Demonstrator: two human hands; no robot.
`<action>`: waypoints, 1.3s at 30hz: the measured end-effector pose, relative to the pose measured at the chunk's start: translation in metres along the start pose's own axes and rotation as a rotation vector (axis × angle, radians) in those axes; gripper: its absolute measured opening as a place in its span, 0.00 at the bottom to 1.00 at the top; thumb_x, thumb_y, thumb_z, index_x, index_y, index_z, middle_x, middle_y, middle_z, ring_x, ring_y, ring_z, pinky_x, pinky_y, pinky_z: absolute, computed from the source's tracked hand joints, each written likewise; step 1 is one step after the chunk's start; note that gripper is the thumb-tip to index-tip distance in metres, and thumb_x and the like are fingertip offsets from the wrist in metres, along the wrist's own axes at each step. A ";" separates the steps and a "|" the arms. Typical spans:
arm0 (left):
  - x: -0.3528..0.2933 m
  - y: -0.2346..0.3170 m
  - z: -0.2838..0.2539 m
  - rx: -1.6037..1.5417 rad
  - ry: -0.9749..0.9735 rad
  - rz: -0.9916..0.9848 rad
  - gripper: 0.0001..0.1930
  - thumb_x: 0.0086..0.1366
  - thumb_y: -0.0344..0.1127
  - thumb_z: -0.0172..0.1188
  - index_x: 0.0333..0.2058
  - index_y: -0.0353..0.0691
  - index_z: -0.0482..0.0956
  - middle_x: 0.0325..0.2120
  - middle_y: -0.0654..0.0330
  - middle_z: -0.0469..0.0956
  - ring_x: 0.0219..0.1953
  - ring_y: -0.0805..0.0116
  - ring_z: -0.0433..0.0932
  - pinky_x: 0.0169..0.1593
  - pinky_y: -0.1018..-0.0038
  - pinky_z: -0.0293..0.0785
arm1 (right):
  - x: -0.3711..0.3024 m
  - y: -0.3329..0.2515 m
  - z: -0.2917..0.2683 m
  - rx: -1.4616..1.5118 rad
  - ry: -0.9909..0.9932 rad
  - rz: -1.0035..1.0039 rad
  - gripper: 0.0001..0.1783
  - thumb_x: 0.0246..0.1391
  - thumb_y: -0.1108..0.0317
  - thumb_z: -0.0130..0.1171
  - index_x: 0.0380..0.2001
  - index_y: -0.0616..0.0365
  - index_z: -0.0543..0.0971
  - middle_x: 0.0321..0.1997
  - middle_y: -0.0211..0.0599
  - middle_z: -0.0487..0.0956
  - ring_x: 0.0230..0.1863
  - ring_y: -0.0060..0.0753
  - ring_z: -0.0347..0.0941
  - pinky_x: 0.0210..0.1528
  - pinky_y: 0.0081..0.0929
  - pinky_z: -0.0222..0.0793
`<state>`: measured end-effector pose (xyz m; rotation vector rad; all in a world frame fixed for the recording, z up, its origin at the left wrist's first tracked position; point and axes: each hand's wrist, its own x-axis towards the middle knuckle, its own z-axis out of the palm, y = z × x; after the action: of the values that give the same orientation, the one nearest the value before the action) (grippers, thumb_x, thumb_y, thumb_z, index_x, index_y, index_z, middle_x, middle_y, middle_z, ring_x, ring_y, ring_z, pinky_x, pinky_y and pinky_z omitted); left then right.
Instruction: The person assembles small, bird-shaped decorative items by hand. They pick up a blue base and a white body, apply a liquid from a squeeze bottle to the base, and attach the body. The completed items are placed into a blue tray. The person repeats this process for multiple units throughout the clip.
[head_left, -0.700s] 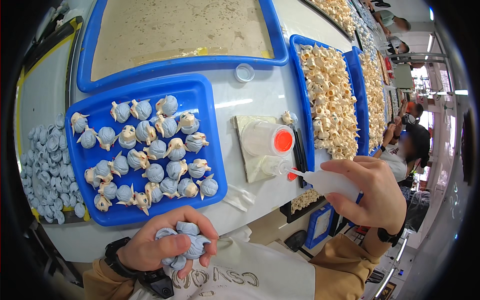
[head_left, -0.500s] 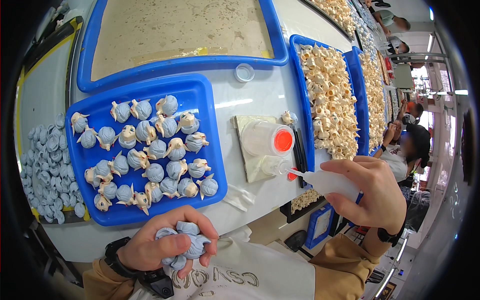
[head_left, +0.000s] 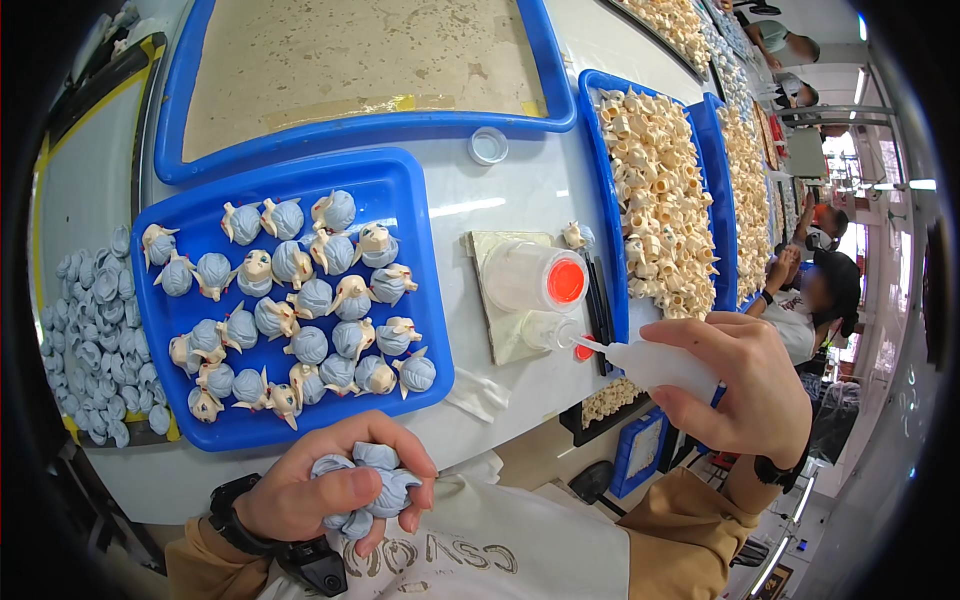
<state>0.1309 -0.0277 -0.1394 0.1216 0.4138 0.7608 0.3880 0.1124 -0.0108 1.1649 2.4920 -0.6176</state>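
Several pale blue moulded hair pieces (head_left: 385, 488) lie bunched in my left hand (head_left: 300, 495), its fingers curled round them near my lap. My right hand (head_left: 755, 390) grips a white squeeze bottle (head_left: 665, 366) tilted on its side. The bottle's thin nozzle points left, its tip close to the mouth of a small clear container (head_left: 545, 331); whether they touch I cannot tell. Beside that stands a larger clear jar (head_left: 517, 275) with a red disc at its end, on a pale square board (head_left: 484, 243). Small doll heads with blue hair (head_left: 285, 219) sit in rows in a blue tray (head_left: 435, 340).
Loose blue hair pieces (head_left: 100, 345) are heaped at the far left. A large blue-rimmed tray (head_left: 350, 135) lies behind. On the right, a blue bin (head_left: 612, 200) holds cream-coloured parts (head_left: 660, 190). Dark sticks (head_left: 600, 310) and a clear cap (head_left: 488, 146) rest on the table. Co-workers (head_left: 815, 300) sit beyond.
Both my hands and what they hold look nearly unmoved. In the background, a co-worker's hands have shifted slightly.
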 end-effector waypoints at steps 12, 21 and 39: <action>0.000 0.001 0.001 0.012 0.004 0.001 0.20 0.61 0.43 0.49 0.42 0.30 0.63 0.34 0.50 0.69 0.34 0.68 0.71 0.23 0.82 0.72 | -0.003 0.005 0.002 0.038 0.015 0.011 0.19 0.36 0.63 0.59 0.35 0.59 0.75 0.17 0.40 0.73 0.20 0.42 0.70 0.25 0.32 0.66; 0.000 0.001 0.002 0.007 0.000 0.000 0.20 0.61 0.43 0.50 0.42 0.30 0.63 0.33 0.50 0.69 0.34 0.68 0.71 0.23 0.81 0.71 | -0.011 0.012 0.001 0.143 0.046 0.003 0.21 0.35 0.65 0.58 0.37 0.62 0.74 0.22 0.43 0.76 0.24 0.42 0.73 0.28 0.30 0.68; -0.002 -0.005 0.000 0.004 -0.009 0.054 0.21 0.61 0.44 0.50 0.42 0.29 0.62 0.33 0.46 0.69 0.33 0.62 0.72 0.22 0.78 0.73 | 0.043 0.066 0.075 1.001 0.524 0.071 0.19 0.44 0.70 0.58 0.41 0.63 0.67 0.34 0.35 0.74 0.40 0.24 0.71 0.43 0.24 0.66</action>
<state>0.1333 -0.0324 -0.1397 0.1400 0.4050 0.8129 0.4212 0.1400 -0.1104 1.9228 2.5220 -1.8720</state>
